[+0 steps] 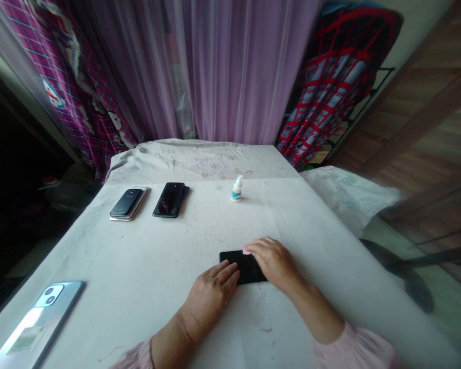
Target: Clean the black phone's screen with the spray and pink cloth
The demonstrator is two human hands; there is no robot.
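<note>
A black phone (243,265) lies flat on the white-covered table (146,266) in front of me. My left hand (212,291) rests flat at the phone's near-left corner, its fingers stretched out and touching the edge. Over the phone's right half lies my right hand (272,260), fingers curved down, and a small pink thing (247,250) shows under the fingertips on the screen. What that pink thing is I cannot make out.
Two dark phones (127,203) (170,199) lie at the table's far left. A small white and blue spray bottle (237,189) stands at the far middle. A silver-blue phone (38,320) lies face down at the near left edge. Purple curtains hang behind.
</note>
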